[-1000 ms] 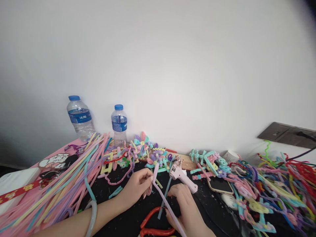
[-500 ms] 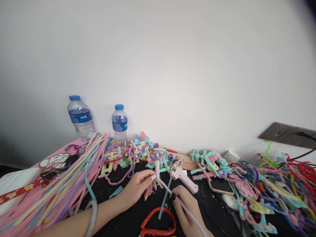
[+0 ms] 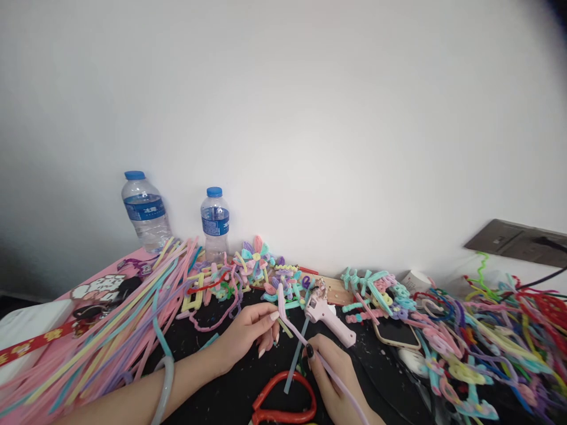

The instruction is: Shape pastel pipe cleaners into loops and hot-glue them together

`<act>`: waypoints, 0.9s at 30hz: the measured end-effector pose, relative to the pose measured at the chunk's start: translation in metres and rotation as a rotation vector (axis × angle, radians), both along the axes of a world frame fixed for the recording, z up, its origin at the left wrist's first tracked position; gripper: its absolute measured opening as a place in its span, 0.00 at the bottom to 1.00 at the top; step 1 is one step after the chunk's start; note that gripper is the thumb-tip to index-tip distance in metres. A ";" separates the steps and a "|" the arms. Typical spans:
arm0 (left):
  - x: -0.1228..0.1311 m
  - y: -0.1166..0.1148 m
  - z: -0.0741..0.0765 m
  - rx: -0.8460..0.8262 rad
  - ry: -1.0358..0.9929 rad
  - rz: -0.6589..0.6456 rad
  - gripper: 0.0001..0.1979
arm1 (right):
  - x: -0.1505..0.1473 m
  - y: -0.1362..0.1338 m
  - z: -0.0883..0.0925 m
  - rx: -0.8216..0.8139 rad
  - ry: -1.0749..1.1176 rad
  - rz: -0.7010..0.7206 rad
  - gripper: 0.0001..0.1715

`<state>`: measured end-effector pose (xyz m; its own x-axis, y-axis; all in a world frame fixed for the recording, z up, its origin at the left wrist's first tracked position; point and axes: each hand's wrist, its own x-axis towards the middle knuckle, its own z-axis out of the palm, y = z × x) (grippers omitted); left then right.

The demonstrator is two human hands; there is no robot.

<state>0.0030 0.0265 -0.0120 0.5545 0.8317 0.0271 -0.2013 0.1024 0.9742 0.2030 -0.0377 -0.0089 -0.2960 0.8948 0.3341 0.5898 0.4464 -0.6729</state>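
A pale lilac pipe cleaner (image 3: 294, 332) runs between my two hands, its far end folded back on itself and pointing up. My left hand (image 3: 252, 330) pinches it near that fold with thumb and fingertips. Lower down, my right hand (image 3: 332, 375) grips the same stem, and the rest trails over the palm toward the bottom edge. Just beyond my hands lies a pink glue gun (image 3: 330, 319) with a translucent glue stick (image 3: 296, 360) reaching out of it. Red-handled scissors (image 3: 286, 416) rest below, between my hands.
Long loose pipe cleaners (image 3: 110, 336) are heaped at left. Two water bottles (image 3: 144, 218) stand by the wall. Finished pipe-cleaner shapes (image 3: 257, 260) line the back. A phone (image 3: 397, 334), a white mouse (image 3: 413, 361) and a tangled colourful pile (image 3: 509, 348) lie right, below a wall socket (image 3: 518, 241).
The folded tip of the lilac pipe cleaner has tilted slightly left and up. My hands have barely moved and keep their grip.
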 end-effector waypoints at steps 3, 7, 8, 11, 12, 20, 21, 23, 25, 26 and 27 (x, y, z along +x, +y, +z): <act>0.001 0.000 0.001 -0.021 -0.010 0.011 0.15 | 0.000 0.001 -0.001 -0.015 0.000 0.034 0.17; 0.001 0.000 0.001 -0.027 -0.016 0.020 0.15 | 0.000 0.001 -0.001 -0.038 -0.001 0.071 0.16; 0.001 0.000 0.001 -0.030 -0.017 0.021 0.15 | -0.001 0.001 0.000 -0.044 0.000 0.071 0.17; 0.001 0.001 -0.001 -0.039 -0.017 0.026 0.14 | -0.002 0.000 0.000 -0.061 -0.006 0.070 0.17; 0.001 0.001 -0.001 -0.040 -0.019 0.029 0.14 | -0.002 0.000 0.000 -0.064 -0.007 0.073 0.17; 0.002 0.001 0.000 -0.056 -0.029 0.041 0.15 | -0.001 0.001 -0.002 -0.068 -0.029 0.088 0.17; 0.002 0.001 0.001 -0.056 -0.033 0.041 0.15 | -0.002 0.001 -0.001 -0.069 -0.035 0.088 0.17; 0.002 0.001 0.001 -0.059 -0.040 0.042 0.15 | -0.002 0.002 0.000 -0.071 -0.047 0.088 0.16; 0.002 0.001 0.002 -0.060 -0.041 0.044 0.14 | -0.003 0.002 0.001 -0.076 -0.061 0.095 0.16; 0.002 0.001 0.002 -0.060 -0.040 0.043 0.14 | -0.003 0.002 0.001 -0.072 -0.061 0.087 0.16; 0.002 0.001 0.003 -0.058 -0.036 0.043 0.14 | -0.004 0.001 0.001 -0.071 -0.063 0.091 0.16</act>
<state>0.0050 0.0271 -0.0094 0.5179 0.8554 -0.0027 -0.2416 0.1493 0.9588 0.1994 -0.0362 -0.0076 -0.3953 0.8841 0.2493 0.5910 0.4525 -0.6677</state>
